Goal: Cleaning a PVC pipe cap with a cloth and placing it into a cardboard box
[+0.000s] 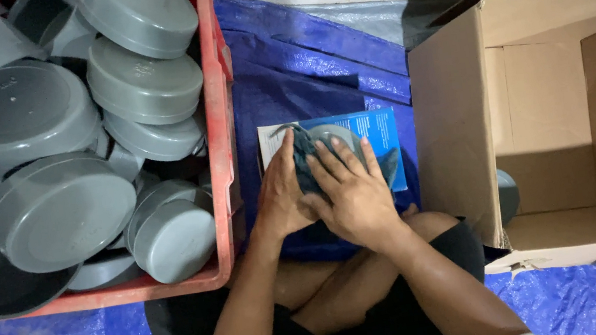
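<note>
Bare arms, dark shorts, light top

From my remote seat I see the person's own body only in parts. Both forearms are bare down to the left hand (pixel 282 193) and the right hand (pixel 349 195); I see no sleeves, no gloves, no watch and no rings on them. The legs wear black shorts, with the knees uncovered. At the bottom edge a small piece of a light, whitish-grey garment shows, probably the shirt.
</note>
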